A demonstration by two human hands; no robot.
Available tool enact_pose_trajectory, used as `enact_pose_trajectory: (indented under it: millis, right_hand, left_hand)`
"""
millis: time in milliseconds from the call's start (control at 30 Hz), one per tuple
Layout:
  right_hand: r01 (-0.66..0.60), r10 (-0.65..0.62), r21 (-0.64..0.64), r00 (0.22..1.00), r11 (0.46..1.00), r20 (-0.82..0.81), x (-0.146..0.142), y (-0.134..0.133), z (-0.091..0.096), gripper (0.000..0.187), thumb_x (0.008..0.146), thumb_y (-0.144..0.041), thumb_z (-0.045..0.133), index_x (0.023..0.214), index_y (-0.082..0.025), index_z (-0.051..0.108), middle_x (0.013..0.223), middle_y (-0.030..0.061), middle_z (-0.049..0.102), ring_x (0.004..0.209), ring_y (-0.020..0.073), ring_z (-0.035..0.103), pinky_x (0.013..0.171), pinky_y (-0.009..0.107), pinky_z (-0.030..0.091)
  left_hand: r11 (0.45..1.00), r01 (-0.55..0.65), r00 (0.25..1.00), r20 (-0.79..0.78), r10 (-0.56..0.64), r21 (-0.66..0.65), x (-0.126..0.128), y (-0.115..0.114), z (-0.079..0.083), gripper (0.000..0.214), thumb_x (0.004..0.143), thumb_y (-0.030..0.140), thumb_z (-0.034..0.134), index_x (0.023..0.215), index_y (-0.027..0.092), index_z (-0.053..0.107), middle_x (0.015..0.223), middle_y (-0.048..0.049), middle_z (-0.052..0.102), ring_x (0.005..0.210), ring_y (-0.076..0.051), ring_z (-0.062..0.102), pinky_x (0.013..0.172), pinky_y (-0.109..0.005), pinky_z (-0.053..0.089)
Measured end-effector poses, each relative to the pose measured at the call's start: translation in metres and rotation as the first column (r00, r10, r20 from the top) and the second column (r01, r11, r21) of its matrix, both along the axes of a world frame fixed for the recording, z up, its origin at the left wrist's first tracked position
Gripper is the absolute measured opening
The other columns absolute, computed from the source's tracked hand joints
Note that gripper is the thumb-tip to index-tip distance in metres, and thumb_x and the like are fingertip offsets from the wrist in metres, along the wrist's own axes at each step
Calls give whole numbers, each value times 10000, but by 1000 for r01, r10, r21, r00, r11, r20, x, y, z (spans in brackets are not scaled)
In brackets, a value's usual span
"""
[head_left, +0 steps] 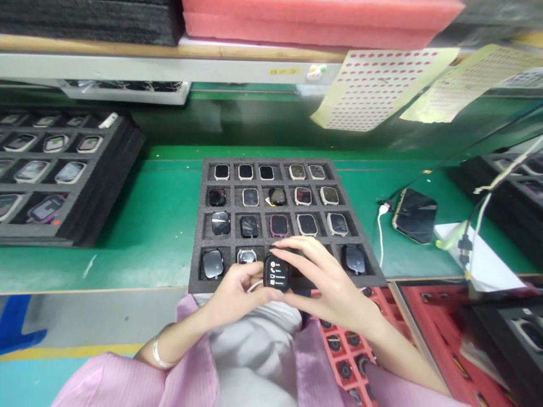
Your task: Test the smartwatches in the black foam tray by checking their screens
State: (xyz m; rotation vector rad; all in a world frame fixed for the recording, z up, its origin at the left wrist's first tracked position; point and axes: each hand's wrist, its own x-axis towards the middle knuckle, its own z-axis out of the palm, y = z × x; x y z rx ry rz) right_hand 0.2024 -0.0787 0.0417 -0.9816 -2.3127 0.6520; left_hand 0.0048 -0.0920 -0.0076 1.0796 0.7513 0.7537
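Observation:
A black smartwatch (276, 272) with its screen lit, showing a short menu of icons and words, is held up over the near edge of a foam tray (290, 288). My left hand (241, 291) grips the watch from its left and lower side, thumb along the bottom. Around its other side curves my right hand (322, 277), fingers at the top edge and thumb near the lower corner. A white cable (254, 286) shows by my left fingers. In the dark grey tray, rows of watch bodies sit in square pockets, a purple-rimmed watch (279, 225) among them.
Stacked foam trays of watches (102, 186) stand at left. On the right lie a dark angular device (416, 216), a white cable (380, 237) and white paper (483, 265). Red trays (345, 356) are below the bench edge. A shelf (237, 65) with hanging sticker sheets (377, 85) crosses above.

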Motion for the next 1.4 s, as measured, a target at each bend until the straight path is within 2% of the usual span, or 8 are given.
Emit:
enact_pose_trajectory:
  millis: [167,367,733,933,1033,1133,1267,1400]
  right_hand:
    - [37,-37,-6,999,999,35,0,-4,0,435,866,-247,631,1279,-216,498,1233,127,538,1138,283,531,929,455,491]
    - [62,-61,-30,998,998,27,0,-4,-1,429,863,-241,646,1261,-200,492,1214,123,536,1133,275,525,947,442,475]
    - [72,-72,-66,997,995,-4,1,-6,-1,402,864,-211,638,1250,-195,526,1184,117,547,1105,263,545,925,410,489]
    - [100,-132,-161,970,982,-205,15,5,-4,413,793,-249,735,1170,-216,570,1130,87,562,1064,254,561,913,393,478]
    - [192,-198,-90,979,977,-54,23,8,-14,409,795,-224,717,1179,-203,578,1126,97,550,1064,267,544,919,421,459]
    - [136,-122,-55,971,989,204,24,6,-19,456,840,-225,662,1272,-172,526,1199,135,528,1112,294,500,934,461,431]
    - [23,-32,33,950,999,310,6,9,-11,419,903,-257,597,1298,-158,501,1227,142,542,1118,290,478,923,449,401]
    - [-160,105,96,898,982,427,-33,19,-7,221,934,-252,550,1119,-141,600,1023,117,621,959,255,534,808,391,413]
  left_hand:
    - [994,62,994,-91,-54,86,-3,0,-2,415,691,382,779,977,117,638,668,23,486,563,-86,366,521,-214,336]
    - [992,77,993,-102,-66,104,-2,-2,2,258,828,267,642,1040,142,564,655,53,404,558,-79,356,516,-204,305]
    - [992,52,996,-83,-43,114,-1,-4,0,236,813,261,669,993,133,586,630,48,457,538,-79,393,519,-207,330]
    - [993,108,993,-59,-105,48,-5,-3,13,259,874,337,590,989,120,671,844,-70,689,811,-176,610,754,-265,459]
    - [999,-9,991,-133,4,-35,-19,-6,18,276,900,355,549,1008,131,668,860,-67,705,602,-102,571,584,-207,446]
    - [983,-168,961,-235,148,-68,-37,-11,14,311,879,386,578,1083,158,636,862,-48,694,392,-23,358,379,-177,303]
    - [977,-197,959,-223,174,-86,-50,-14,8,360,876,388,583,1157,162,580,875,-52,674,368,-14,392,354,-162,325]
    - [970,-241,963,-136,234,-40,-51,-13,7,328,901,335,558,1184,170,531,1070,-99,647,368,6,438,352,-155,352]
